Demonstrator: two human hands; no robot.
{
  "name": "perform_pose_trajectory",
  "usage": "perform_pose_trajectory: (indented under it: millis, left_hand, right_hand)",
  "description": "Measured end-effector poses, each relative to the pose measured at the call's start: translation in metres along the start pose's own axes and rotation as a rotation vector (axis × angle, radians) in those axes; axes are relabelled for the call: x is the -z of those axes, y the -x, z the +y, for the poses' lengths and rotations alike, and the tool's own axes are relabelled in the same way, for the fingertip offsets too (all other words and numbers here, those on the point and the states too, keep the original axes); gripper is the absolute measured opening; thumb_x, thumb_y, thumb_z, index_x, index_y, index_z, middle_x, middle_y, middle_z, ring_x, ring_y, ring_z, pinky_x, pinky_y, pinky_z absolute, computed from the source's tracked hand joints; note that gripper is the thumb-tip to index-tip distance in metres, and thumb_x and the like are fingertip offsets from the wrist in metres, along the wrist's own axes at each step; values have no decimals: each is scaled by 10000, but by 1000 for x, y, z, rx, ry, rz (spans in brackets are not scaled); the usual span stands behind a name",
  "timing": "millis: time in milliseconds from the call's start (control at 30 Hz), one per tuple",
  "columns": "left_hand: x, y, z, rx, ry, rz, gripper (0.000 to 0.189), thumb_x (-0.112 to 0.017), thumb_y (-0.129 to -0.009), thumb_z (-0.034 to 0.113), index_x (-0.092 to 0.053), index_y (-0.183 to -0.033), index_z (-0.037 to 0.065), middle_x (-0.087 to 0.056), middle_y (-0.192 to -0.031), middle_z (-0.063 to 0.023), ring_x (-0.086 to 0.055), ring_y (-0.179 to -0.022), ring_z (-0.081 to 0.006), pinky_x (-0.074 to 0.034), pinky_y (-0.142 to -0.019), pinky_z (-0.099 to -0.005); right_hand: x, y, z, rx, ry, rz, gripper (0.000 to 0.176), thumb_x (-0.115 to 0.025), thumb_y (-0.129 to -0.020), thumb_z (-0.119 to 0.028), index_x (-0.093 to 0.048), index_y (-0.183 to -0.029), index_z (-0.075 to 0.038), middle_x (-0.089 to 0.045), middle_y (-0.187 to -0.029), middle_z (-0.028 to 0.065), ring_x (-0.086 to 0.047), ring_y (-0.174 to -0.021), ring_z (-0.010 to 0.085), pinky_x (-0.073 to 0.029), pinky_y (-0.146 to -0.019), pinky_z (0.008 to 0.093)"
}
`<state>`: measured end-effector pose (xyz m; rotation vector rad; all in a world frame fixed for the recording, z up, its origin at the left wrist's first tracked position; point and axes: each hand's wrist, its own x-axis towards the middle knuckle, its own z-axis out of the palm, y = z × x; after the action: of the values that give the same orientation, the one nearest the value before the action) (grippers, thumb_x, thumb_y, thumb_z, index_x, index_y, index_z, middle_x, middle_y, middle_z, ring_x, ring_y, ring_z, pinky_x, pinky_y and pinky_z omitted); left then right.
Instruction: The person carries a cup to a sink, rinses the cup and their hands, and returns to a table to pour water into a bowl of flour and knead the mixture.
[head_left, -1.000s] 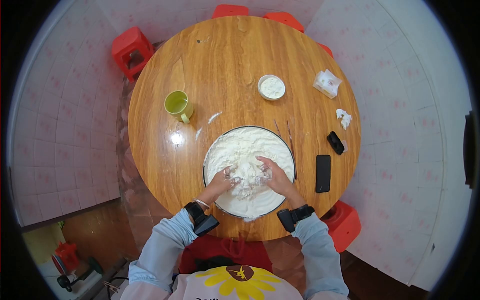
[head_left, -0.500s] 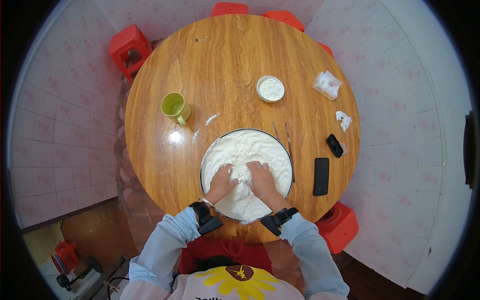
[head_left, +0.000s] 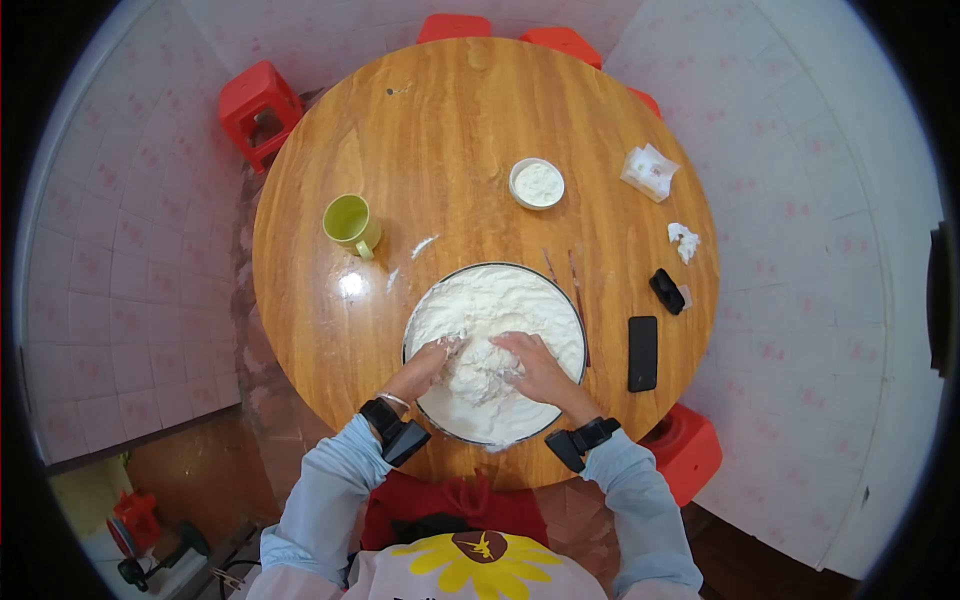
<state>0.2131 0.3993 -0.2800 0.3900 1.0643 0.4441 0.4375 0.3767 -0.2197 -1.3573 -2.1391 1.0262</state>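
A wide round basin (head_left: 582,330) with a dark rim stands at the table's near edge, filled with white flour (head_left: 490,300). My left hand (head_left: 428,364) is at the left of the flour, its fingers stretched inward and dusted white, the tips partly sunk in it. Opposite it, my right hand (head_left: 532,364) touches the flour with thumb and fingers apart. Between the two hands lies a loose, crumbly mound (head_left: 482,362). Both wrists wear black strapped devices.
Beyond the basin sit a white bowl (head_left: 538,185) of flour and a green mug (head_left: 352,226). To the right are a black phone (head_left: 642,354), a small black object (head_left: 667,291), crumpled tissue (head_left: 684,242) and a clear plastic packet (head_left: 650,172). Red stools (head_left: 258,110) surround the wooden table.
My hands have spread apart, the left moving left and the right moving right. More of the flour between them shows. The view has shifted slightly.
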Motion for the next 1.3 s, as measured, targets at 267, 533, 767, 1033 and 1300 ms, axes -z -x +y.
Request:
perform_pose_trajectory:
  millis: [267, 533, 767, 1033, 1300]
  left_hand:
    - [-23, 2, 2, -56, -510, -30, 359, -669, -826, 205, -541, -1109, 26, -568, -1082, -95, -543, -934, -160, -452, -786, -267]
    - [-13, 9, -18, -425, -1104, 70, 629, -750, -703, 231, -448, -1200, -8, -537, -1108, -274, -518, -1060, -386, -422, -899, -394]
    - [-20, 5, -29, -592, -1197, 231, 586, -705, -720, 142, -403, -1199, -4, -521, -983, -267, -514, -974, -419, -437, -831, -445]
    - [-28, -8, -19, -662, -1114, 352, 464, -647, -732, 67, -429, -1135, -1, -541, -1013, -241, -534, -957, -416, -444, -812, -453]
    - [-35, -17, -22, -557, -754, 244, 556, -600, -765, 52, -370, -1264, -29, -530, -1152, -250, -524, -1083, -356, -425, -906, -364]
  right_hand:
    - [10, 9, 1, -138, -39, -105, 494, -683, -742, -111, -538, -1215, -122, -506, -1185, 128, -456, -1100, 353, -368, -930, 399]
    - [-18, 19, 9, -149, 70, -118, 682, -731, -701, -145, -407, -1299, -98, -441, -1218, 188, -442, -1110, 360, -388, -943, 430]
    - [-32, 5, -9, -246, 297, 62, 600, -710, -684, -96, -447, -1223, -84, -472, -1117, 148, -475, -1018, 332, -450, -845, 395]
    - [-42, -9, 0, -381, 361, 213, 509, -697, -668, -83, -492, -1134, -86, -498, -1008, 119, -499, -953, 315, -459, -811, 398]
    - [16, -13, 23, -173, -92, 149, 607, -749, -701, -180, -483, -1235, -72, -513, -1184, 180, -474, -1118, 345, -411, -934, 377]
